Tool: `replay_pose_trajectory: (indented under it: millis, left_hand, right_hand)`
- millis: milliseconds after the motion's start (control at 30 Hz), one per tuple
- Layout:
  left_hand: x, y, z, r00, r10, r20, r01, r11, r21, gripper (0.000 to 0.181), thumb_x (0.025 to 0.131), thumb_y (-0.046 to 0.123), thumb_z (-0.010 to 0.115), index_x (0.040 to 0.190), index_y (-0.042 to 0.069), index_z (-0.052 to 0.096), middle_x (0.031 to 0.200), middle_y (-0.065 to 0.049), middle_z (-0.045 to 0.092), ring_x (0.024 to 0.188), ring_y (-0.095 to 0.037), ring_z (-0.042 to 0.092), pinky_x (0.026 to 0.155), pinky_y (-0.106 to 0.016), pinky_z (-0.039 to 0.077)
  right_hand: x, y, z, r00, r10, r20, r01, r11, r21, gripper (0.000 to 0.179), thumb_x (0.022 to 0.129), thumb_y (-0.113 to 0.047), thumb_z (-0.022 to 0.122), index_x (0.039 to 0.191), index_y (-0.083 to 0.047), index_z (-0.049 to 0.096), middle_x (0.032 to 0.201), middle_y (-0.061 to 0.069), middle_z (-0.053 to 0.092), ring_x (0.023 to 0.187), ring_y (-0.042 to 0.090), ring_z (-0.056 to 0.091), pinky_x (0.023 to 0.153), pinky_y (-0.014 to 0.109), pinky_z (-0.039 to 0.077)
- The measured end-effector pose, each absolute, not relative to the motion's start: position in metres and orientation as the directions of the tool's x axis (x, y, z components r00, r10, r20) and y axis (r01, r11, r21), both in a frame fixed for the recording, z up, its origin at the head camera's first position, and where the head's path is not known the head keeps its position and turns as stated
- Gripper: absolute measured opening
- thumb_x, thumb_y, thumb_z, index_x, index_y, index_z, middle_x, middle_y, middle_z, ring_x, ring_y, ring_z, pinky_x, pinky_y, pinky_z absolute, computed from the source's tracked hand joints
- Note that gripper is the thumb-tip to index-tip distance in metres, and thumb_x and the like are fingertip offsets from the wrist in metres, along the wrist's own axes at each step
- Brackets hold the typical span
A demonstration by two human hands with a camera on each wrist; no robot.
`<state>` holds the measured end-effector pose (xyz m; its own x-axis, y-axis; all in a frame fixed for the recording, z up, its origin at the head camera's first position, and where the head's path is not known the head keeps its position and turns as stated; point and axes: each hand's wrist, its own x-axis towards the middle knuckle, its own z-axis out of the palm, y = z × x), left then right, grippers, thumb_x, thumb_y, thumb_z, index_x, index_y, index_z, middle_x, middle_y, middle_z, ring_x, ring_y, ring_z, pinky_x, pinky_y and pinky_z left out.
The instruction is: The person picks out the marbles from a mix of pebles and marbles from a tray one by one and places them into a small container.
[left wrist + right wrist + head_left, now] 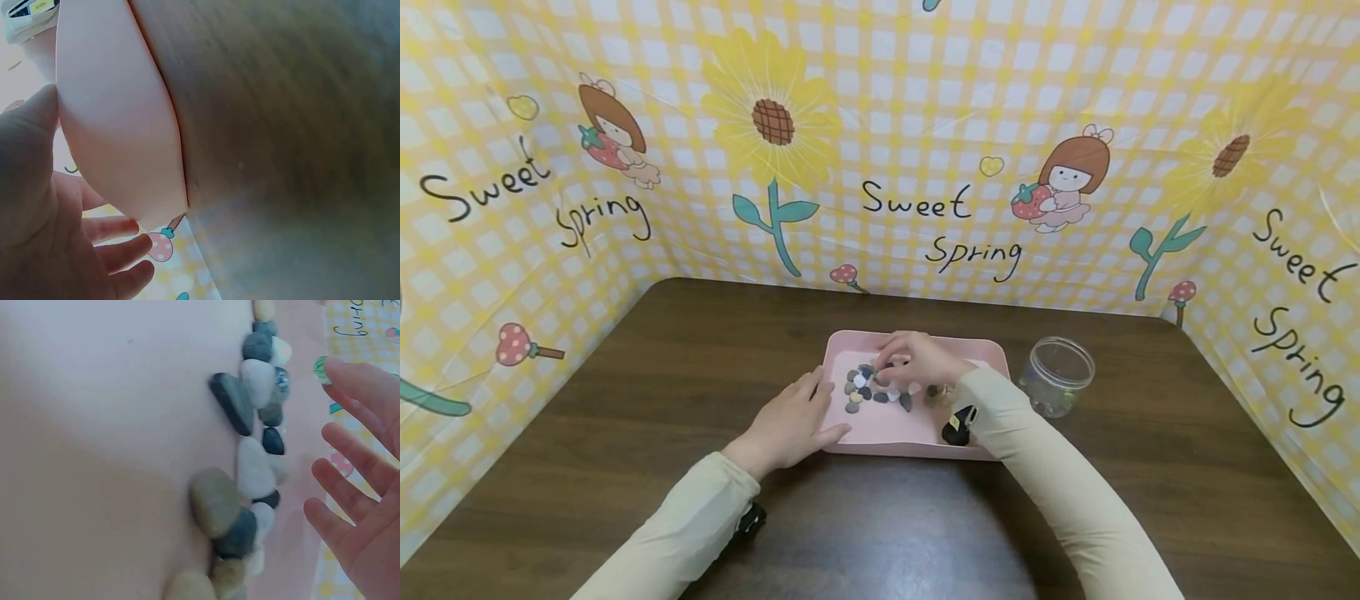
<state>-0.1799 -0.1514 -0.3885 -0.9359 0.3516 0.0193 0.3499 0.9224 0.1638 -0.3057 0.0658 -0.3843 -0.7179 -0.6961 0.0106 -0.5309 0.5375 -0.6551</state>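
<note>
A pink tray (880,429) holds a spread of grey, white, tan and dark pebbles (866,393). Over the pebbles, my right hand (928,360) is raised toward the tray's back side. In the right wrist view, its fingertips pinch a small clear glass marble (320,370) with green swirls, and the other fingers are spread. Beside the tray's front left corner rests my left hand (786,423), fingers loosely straight along the left rim and thumb at the front rim. The left wrist view shows that thumb and the fingers on either side of the tray wall (119,119).
Right of the tray stands a clear, lidless jar (1057,377) with some small green and dark pieces low inside. Brown wooden tabletop (880,525) surrounds the tray. A yellow checked cloth (910,108) rises behind the table and along both sides.
</note>
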Motion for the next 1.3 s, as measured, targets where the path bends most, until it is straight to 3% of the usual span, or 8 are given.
replay_pose_trajectory:
  millis: [300,533,733,1300]
  left_hand:
    - [-0.180,-0.151,-0.390,-0.914,0.392,0.105,0.401,0.911,0.091,0.070,0.088,0.050,0.054,0.131,-0.005,0.048,0.140,-0.027,0.041,0.125,-0.040,0.046,0.103,-0.048,0.041]
    - [-0.181,-0.149,-0.387,-0.916,0.392,0.086,0.397,0.916,0.048,0.071,0.089,0.052,0.052,0.129,-0.006,0.049,0.139,-0.027,0.043,0.126,-0.040,0.046,0.105,-0.048,0.039]
    - [-0.181,-0.149,-0.389,-0.914,0.397,0.086,0.400,0.916,0.031,0.070,0.089,0.052,0.052,0.128,-0.006,0.050,0.139,-0.027,0.044,0.127,-0.040,0.045,0.106,-0.047,0.038]
    - [-0.180,-0.150,-0.389,-0.917,0.394,0.069,0.398,0.915,0.061,0.069,0.089,0.052,0.051,0.129,-0.005,0.050,0.140,-0.027,0.042,0.127,-0.041,0.045,0.105,-0.048,0.038]
  right_hand:
    - [-0.301,0.081,-0.369,-0.739,-0.672,0.051,-0.531,0.534,-0.658,0.012,0.084,-0.018,0.069,0.091,-0.010,0.073,0.131,0.012,0.056,0.124,0.028,0.050,0.097,0.039,0.048]
    - [-0.299,0.096,-0.360,-0.759,-0.644,0.095,-0.536,0.535,-0.653,0.013,0.084,-0.021,0.069,0.093,-0.013,0.073,0.129,0.010,0.059,0.125,0.027,0.050,0.104,0.045,0.039]
    - [-0.295,0.105,-0.354,-0.749,-0.652,0.120,-0.550,0.510,-0.661,0.011,0.085,-0.020,0.068,0.092,-0.012,0.072,0.129,0.013,0.058,0.125,0.027,0.050,0.104,0.046,0.040]
    - [-0.283,0.125,-0.349,-0.778,-0.603,0.174,-0.527,0.477,-0.703,0.014,0.084,-0.022,0.069,0.095,-0.013,0.072,0.129,0.008,0.058,0.124,0.026,0.050,0.102,0.047,0.041]
